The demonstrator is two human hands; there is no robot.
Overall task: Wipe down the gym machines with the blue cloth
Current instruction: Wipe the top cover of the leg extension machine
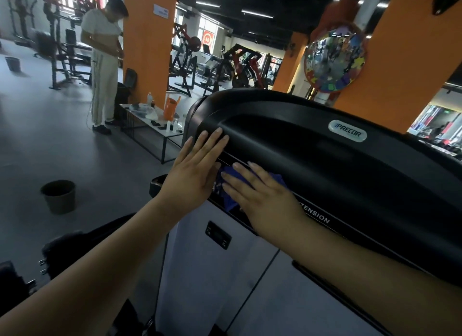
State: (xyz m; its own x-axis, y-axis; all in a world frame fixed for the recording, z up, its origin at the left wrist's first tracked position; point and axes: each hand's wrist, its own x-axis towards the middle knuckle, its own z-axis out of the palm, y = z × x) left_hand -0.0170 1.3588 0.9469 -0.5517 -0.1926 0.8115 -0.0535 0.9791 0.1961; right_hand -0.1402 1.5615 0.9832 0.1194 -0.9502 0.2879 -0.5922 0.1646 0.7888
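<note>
The cover (287, 115) bulges above the hands, and its recessed band runs bare to the right, below the badge (347, 133). At its left end the left hand (197, 165) and right hand (260, 195) lie flat side by side, the cloth (230, 203) under the right one, crowding that spot. Left of the machine the floor (75, 148) lies open as far as the bucket (58, 195). A table (150, 133) stands close behind the cover's left end, with a person (105, 60) beside it.

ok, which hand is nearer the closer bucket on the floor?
Left. The left hand lies flat on the black machine cover, on the bucket side; the right hand presses the blue cloth farther right.
</note>
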